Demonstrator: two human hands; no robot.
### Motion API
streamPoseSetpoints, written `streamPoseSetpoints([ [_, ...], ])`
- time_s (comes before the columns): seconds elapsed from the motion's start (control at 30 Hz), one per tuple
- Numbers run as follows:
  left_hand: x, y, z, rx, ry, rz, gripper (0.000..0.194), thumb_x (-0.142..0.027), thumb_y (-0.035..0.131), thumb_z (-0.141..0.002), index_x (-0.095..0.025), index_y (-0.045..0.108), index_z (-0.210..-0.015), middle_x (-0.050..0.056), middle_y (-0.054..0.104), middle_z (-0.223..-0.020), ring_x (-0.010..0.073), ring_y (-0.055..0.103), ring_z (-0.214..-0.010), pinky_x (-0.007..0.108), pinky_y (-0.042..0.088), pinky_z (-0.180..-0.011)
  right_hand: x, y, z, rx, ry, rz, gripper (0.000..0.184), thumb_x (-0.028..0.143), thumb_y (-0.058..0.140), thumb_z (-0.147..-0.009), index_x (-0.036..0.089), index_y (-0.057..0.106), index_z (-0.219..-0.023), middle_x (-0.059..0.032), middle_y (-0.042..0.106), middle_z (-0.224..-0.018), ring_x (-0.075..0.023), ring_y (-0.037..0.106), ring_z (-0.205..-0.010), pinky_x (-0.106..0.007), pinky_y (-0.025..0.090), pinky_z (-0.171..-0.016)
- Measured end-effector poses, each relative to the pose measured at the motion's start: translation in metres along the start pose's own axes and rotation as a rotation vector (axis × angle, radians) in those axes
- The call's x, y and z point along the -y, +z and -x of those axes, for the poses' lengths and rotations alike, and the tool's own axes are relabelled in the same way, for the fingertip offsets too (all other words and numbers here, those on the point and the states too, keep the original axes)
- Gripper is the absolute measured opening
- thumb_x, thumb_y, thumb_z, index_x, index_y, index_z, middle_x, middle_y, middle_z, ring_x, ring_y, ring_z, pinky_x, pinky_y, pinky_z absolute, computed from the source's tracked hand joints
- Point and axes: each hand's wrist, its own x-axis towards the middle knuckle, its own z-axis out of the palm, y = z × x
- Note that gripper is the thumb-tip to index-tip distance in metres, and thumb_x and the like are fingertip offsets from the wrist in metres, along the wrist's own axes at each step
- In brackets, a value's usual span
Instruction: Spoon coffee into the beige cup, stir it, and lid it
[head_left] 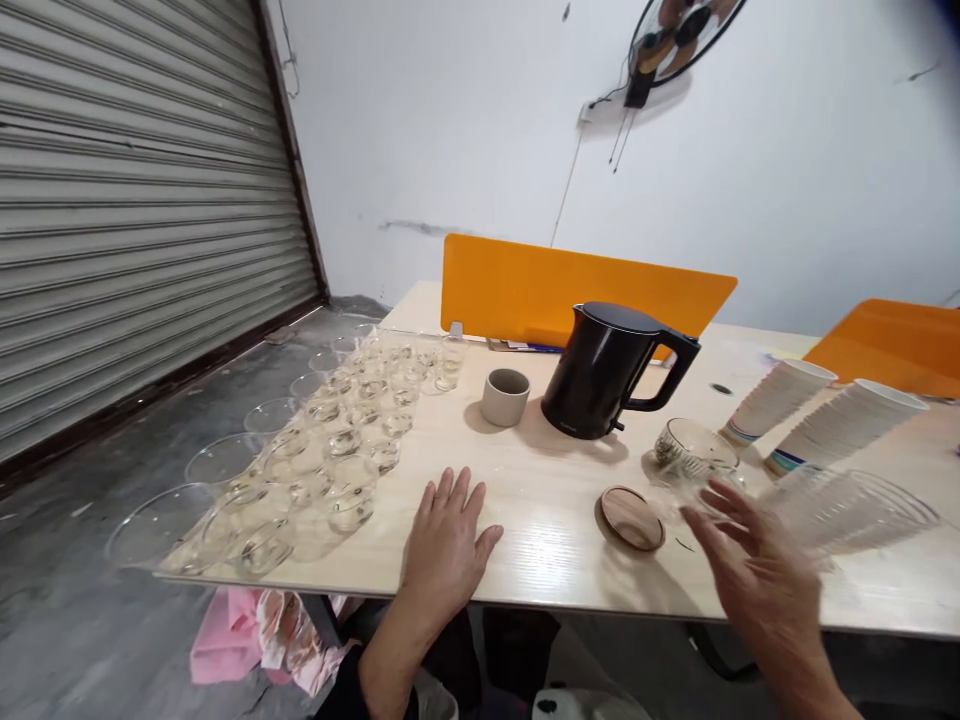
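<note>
Nearest the camera: left hand [448, 545], flat and palm down on the pale wood-grain counter [540, 560], fingers spread, holding nothing, well in front and to the left of the black electric kettle [611, 370]. Right hand [757, 575], blurred, fingers splayed and unclenched, gripping nothing, hovering in front and to the right of the kettle, fingertips just beside the clear glass jar [694, 455] lying on its side; contact impossible to tell through the blur. Round wooden lid [631, 518] flat on the counter, in front of the kettle, between both hands and closer to the right one. Lying stack of clear ribbed plastic cups [855, 510] beyond the right hand, to the kettle's right. Further right of the kettle, two lying stacks of white paper cups [817, 415]. Small beige ceramic cup [505, 396] upright just left of the kettle. Rows of clear glass bowls [330, 450] well left of the kettle, along the counter's edge. Orange divider panel [570, 290] behind the kettle.
</note>
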Motion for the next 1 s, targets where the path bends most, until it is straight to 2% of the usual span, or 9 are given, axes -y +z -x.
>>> streamPoseSetpoints([
  [0.13,0.0,-0.001,0.0,0.001,-0.003,0.025,0.056,-0.053,0.044,-0.101,-0.022,0.053,-0.147,0.009,0.038,-0.162,0.0326,0.027,-0.153,0.054,0.025,-0.125,0.047,0.057,-0.007,0.252,-0.021,-0.265,0.05,0.057,0.069,-0.085,0.022,0.069,-0.121,-0.0121,0.071,-0.119,-0.0258,0.072,-0.095,-0.04,0.062,-0.078],
  [0.23,0.001,-0.002,0.0,0.005,-0.004,0.049,0.056,-0.053,0.044,-0.101,-0.022,0.051,-0.148,0.009,0.037,-0.163,0.033,0.025,-0.153,0.054,0.024,-0.125,0.072,0.102,-0.01,0.406,-0.068,-0.275,0.046,0.054,0.065,-0.09,0.021,0.068,-0.122,-0.0125,0.069,-0.121,-0.0276,0.068,-0.105,-0.043,0.06,-0.085],
  [0.3,0.001,-0.002,0.0,0.005,-0.005,0.058,0.056,-0.052,0.044,-0.101,-0.022,0.051,-0.148,0.009,0.037,-0.163,0.0331,0.025,-0.153,0.054,0.023,-0.125,0.082,0.123,-0.01,0.466,-0.101,-0.259,0.041,0.048,0.063,-0.095,0.02,0.065,-0.125,-0.0114,0.066,-0.125,-0.0255,0.066,-0.108,-0.043,0.058,-0.089],
  [0.4,0.001,-0.001,-0.001,0.009,-0.009,0.071,0.057,-0.052,0.045,-0.1,-0.022,0.05,-0.148,0.009,0.035,-0.164,0.0332,0.024,-0.154,0.055,0.022,-0.125,0.088,0.14,-0.008,0.505,-0.126,-0.257,0.038,0.04,0.063,-0.097,0.019,0.061,-0.129,-0.0094,0.062,-0.13,-0.0224,0.064,-0.109,-0.044,0.056,-0.092],
  [0.63,0.001,0.0,-0.002,0.014,-0.011,0.085,0.058,-0.052,0.045,-0.1,-0.023,0.049,-0.149,0.009,0.034,-0.164,0.0333,0.022,-0.154,0.056,0.021,-0.125,0.085,0.149,-0.001,0.538,-0.151,-0.242,0.037,0.039,0.062,-0.098,0.02,0.061,-0.129,-0.0094,0.061,-0.131,-0.022,0.064,-0.109,-0.044,0.056,-0.092],
  [0.7,0.001,0.0,-0.002,0.014,-0.014,0.088,0.058,-0.053,0.045,-0.1,-0.023,0.049,-0.149,0.008,0.034,-0.164,0.0333,0.022,-0.154,0.055,0.021,-0.125,0.081,0.147,0.0,0.539,-0.157,-0.242,0.042,0.044,0.062,-0.097,0.021,0.06,-0.133,-0.01,0.062,-0.131,-0.0242,0.064,-0.111,-0.045,0.057,-0.092],
  [0.87,0.001,0.002,-0.002,0.006,-0.013,0.088,0.059,-0.055,0.044,-0.1,-0.024,0.049,-0.149,0.008,0.035,-0.164,0.0327,0.021,-0.155,0.054,0.02,-0.126,0.069,0.117,-0.014,0.488,-0.154,-0.205,0.076,0.061,0.062,-0.089,0.022,0.045,-0.151,-0.0165,0.061,-0.14,-0.0338,0.063,-0.121,-0.05,0.059,-0.091],
  [0.93,0.002,0.003,-0.002,0.007,-0.013,0.086,0.059,-0.054,0.044,-0.099,-0.024,0.049,-0.149,0.008,0.035,-0.164,0.0326,0.021,-0.155,0.054,0.02,-0.126,0.07,0.103,-0.033,0.473,-0.133,-0.168,0.073,0.06,0.062,-0.088,0.02,0.049,-0.148,-0.0173,0.063,-0.138,-0.0325,0.067,-0.115,-0.048,0.059,-0.091],
  [1.0,0.002,0.004,-0.002,0.01,-0.012,0.086,0.059,-0.054,0.045,-0.099,-0.023,0.049,-0.15,0.008,0.035,-0.164,0.0328,0.021,-0.155,0.054,0.02,-0.126,0.075,0.096,-0.057,0.49,-0.128,-0.131,0.061,0.055,0.06,-0.09,0.02,0.056,-0.14,-0.0154,0.069,-0.129,-0.03,0.071,-0.107,-0.044,0.059,-0.089],
])
